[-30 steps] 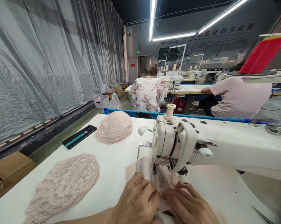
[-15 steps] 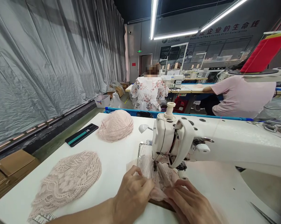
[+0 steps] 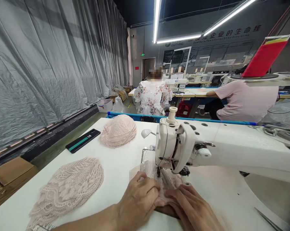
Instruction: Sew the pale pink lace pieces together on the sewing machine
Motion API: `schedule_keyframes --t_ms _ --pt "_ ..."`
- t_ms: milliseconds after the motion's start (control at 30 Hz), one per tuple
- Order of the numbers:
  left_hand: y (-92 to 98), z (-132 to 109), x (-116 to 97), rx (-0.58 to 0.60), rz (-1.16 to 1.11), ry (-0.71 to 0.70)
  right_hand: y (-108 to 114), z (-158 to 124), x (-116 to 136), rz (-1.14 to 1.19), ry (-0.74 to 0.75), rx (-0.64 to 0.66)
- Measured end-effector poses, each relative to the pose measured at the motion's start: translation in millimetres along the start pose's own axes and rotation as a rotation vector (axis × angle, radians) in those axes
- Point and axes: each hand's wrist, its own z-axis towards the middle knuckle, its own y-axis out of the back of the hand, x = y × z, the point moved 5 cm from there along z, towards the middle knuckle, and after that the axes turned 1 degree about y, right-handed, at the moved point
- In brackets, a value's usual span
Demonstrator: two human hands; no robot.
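Note:
A white sewing machine point(image 3: 183, 144) stands on the white table point(image 3: 116, 166). A piece of pale pink lace fabric point(image 3: 165, 181) lies under its needle. My left hand point(image 3: 137, 200) presses on the lace from the left, fingers curled onto it. My right hand point(image 3: 191, 208) lies on the lace's near right side, fingers pinched against the fabric next to my left hand. Both hands sit just in front of the presser foot.
A stack of pink lace pieces point(image 3: 67, 187) lies at the near left and a second stack point(image 3: 118, 130) farther back. A dark phone point(image 3: 82, 145) rests near the table's left edge. Scissors point(image 3: 267, 219) lie at the right. Two people sit at machines behind.
The view shifted slightly. My hands stayed on the lace, drawing a little closer together at the needle.

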Motion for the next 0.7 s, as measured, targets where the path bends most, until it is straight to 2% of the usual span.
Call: schedule_keyframes --t_ms 67,233,333,500,700 --pt "-0.1 0 2 0.010 -0.041 0.009 6 1 0 0.052 -0.017 0.021" --pt "-0.9 -2 10 0.047 -0.114 0.094 16 -3 -3 0.103 -0.148 -0.026" --pt "-1.6 -3 12 0.047 -0.149 0.120 13 -7 -6 0.108 -0.192 -0.022" --pt "-2.9 -5 9 -0.013 -0.114 0.081 4 -4 -7 0.158 -0.150 0.089" --pt "-2.4 -5 9 -0.038 -0.111 0.069 3 -6 -19 0.153 -0.214 -0.032"
